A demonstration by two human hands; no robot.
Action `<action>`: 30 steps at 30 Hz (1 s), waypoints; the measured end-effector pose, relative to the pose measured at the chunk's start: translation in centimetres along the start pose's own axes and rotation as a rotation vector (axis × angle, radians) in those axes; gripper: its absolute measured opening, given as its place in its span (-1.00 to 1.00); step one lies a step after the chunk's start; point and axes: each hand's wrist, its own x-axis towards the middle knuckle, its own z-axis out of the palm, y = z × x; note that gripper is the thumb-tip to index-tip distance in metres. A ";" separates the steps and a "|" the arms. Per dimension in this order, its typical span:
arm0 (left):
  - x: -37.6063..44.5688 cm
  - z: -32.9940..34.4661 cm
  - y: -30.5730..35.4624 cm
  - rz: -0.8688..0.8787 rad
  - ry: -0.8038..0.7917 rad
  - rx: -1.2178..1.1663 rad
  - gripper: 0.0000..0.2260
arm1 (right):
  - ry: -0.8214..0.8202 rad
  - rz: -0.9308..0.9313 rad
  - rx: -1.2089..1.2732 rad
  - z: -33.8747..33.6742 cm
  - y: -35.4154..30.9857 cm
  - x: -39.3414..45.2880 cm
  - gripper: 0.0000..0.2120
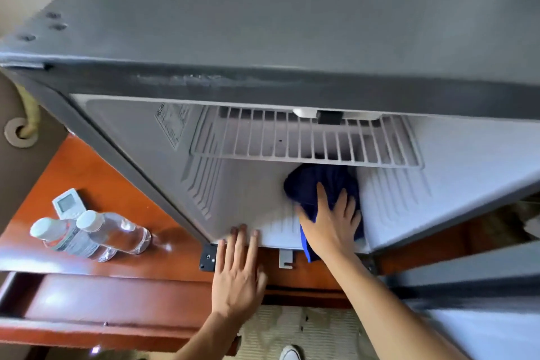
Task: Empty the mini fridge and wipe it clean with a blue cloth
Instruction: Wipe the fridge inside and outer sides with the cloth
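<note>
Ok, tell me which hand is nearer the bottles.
Left. The left hand rests on the fridge's front edge, just right of the bottles; the right hand presses the cloth inside, farther right.

**On and around the reddish-brown desk**

A glossy reddish-brown wooden desk [87,166] fills the lower left. Two clear plastic water bottles with white caps [96,235] lie on it on their sides, touching one another, caps pointing to the upper left. Just behind them lies a small white remote control with a grey display [67,203], its near end hidden by the bottles. Along the front edge of the desk a drawer of the same reddish wood [122,298] stands pulled out. A beige round wall fitting with a cord [21,131] sits at the far left. Below, pale ribbed carpet [292,327] covers the floor, and the toe of a white shoe [290,353] shows at the bottom edge.
</note>
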 end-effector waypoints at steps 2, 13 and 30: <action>0.0 0.7 -0.3 0.016 0.067 -0.032 -0.20 | 0.071 -0.008 -0.031 1.4 -0.6 1.4 -0.23; -0.6 -5.4 0.1 0.105 0.046 -0.063 -0.53 | 0.078 -0.446 0.017 5.2 -9.8 -0.9 -0.46; 5.3 -46.2 7.5 0.429 0.362 0.408 -0.28 | -0.247 0.067 0.115 -0.3 -5.3 0.4 -0.14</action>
